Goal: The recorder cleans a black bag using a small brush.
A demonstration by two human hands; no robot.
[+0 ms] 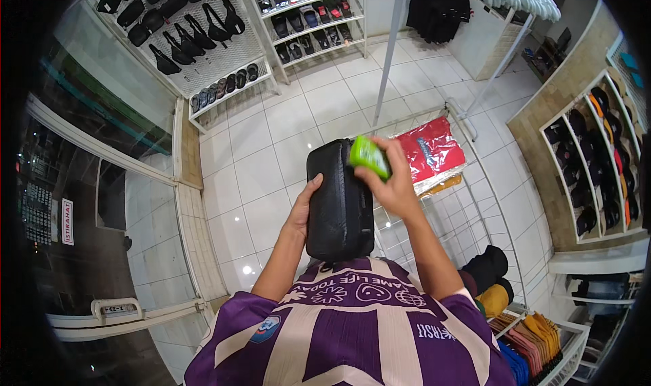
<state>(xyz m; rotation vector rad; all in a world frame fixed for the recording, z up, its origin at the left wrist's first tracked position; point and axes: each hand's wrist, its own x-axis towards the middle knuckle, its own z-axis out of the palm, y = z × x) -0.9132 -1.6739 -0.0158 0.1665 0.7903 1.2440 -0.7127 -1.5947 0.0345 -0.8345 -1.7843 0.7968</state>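
A black leather-look zip pouch [335,203] is held lengthwise in front of my chest, its near end close to the shirt. My left hand [305,203] grips its left side, with the thumb lying on top. In my right hand [394,177] is a small bright green block-shaped item [370,157], pinched between thumb and fingers at the pouch's upper right edge. Motion blurs the green item, so I cannot tell its exact kind or whether it touches the pouch. A paler, printed face shows on its side.
Right of my hands, a red packaged garment [432,149] lies on a white wire rack [488,203]. Caps [491,294] and folded clothes [534,335] sit lower right. A shelf of sandals [310,25] and hanging bags [188,40] stand ahead. A glass door [157,248] is at left.
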